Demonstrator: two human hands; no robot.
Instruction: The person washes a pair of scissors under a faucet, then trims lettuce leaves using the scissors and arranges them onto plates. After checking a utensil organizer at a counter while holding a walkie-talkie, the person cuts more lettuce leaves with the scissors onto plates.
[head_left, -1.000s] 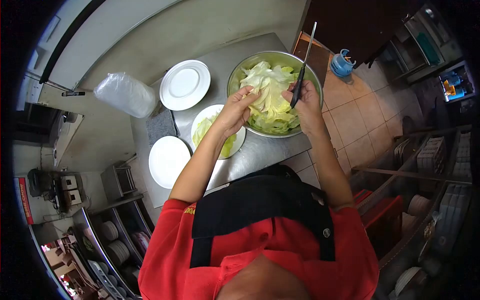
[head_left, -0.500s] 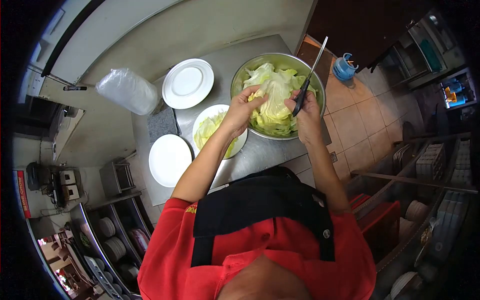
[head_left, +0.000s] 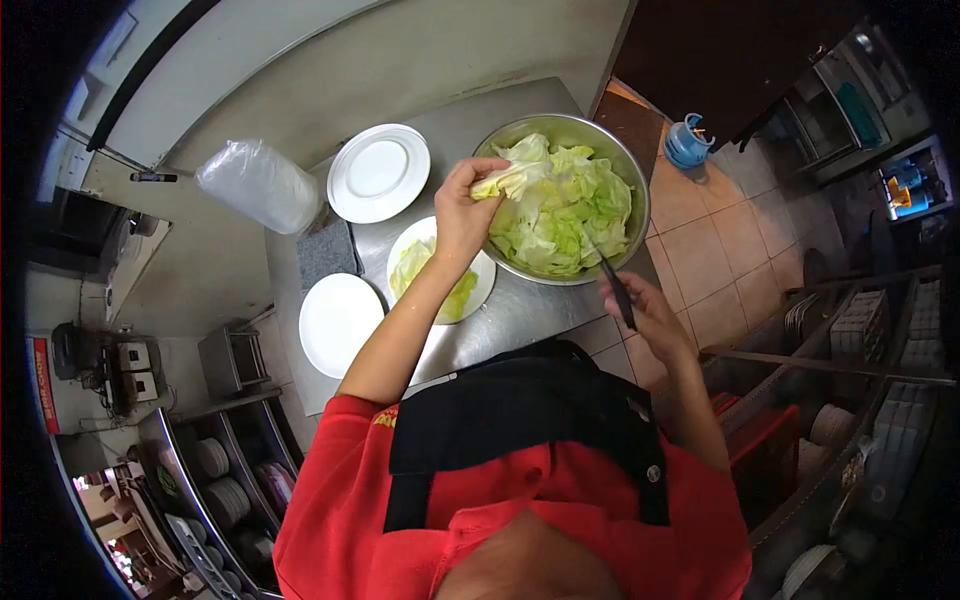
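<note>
A large steel bowl full of torn green lettuce stands on the metal table. Over the bowl's left rim, my left hand pinches a pale lettuce leaf between thumb and fingers. My right hand, just outside the bowl's near right side, is closed around the black handle of a knife. The blade points up and left over the lettuce and is blurred. Below my left forearm, a white plate bears more lettuce leaves, partly hidden by the arm.
On the steel table are white plates at the back and front left, with a grey cloth between them. A plastic-wrapped stack lies at the left edge. A blue gas cylinder stands on the tiled floor.
My hands have parted. The left moved slightly up and left with a leaf; the right dropped down and right with the knife, whose blade swung from upright to leaning left.
</note>
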